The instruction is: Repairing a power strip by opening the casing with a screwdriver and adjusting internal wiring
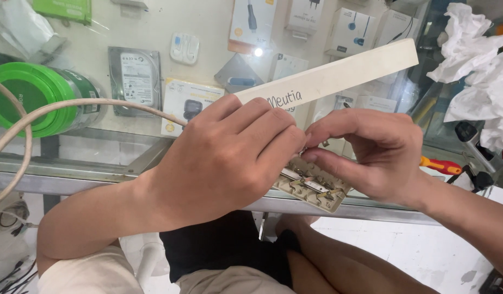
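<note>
Right at the counter edge [72, 177], both hands [229, 158] [371, 158] pinched shut on the opened power strip [314, 188].

I see matt cream plastic on the opened power strip base [311, 188], shiny metal contact strips [308, 182] inside, glossy glass desk [99, 163], crumpled white paper [480, 60], smooth beige rubbery cable [72, 104]

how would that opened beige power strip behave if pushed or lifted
The power strip looks like a rigid plastic shell, probably light. Its flat shape should slide, not roll. The exposed metal contact strips seem thin and could bend.
</note>
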